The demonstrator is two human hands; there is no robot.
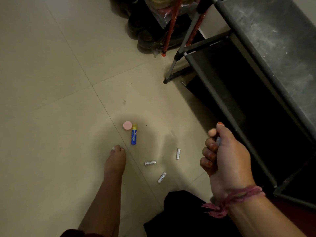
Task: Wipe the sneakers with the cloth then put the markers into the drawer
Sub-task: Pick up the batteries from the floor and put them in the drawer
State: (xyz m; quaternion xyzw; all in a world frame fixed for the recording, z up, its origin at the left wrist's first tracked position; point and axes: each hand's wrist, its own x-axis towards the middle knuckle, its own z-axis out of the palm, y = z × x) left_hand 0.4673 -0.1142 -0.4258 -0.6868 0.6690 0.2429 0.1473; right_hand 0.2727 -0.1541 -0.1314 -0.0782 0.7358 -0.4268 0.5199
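A pale tiled floor [51, 65] fills most of the view. Along its right edge stands a dark rack [256, 69] with grey-padded bars and a dusty top shelf. Near the floor's top edge, dark bags [145, 36] sit beside red poles. The right hand [225, 151] hovers by the rack's front bar, fingers curled closed around a small grey object, possibly a marker, mostly hidden in the fist; a pink thread is tied at the wrist. The left hand is out of sight. A bare foot [115, 161] rests mid-floor. Just beyond its toes lies a blue and yellow tube [134, 135], touching a pink round cap [127, 125]. Three small silver-white cylinders [150, 163] lie scattered between foot and hand.
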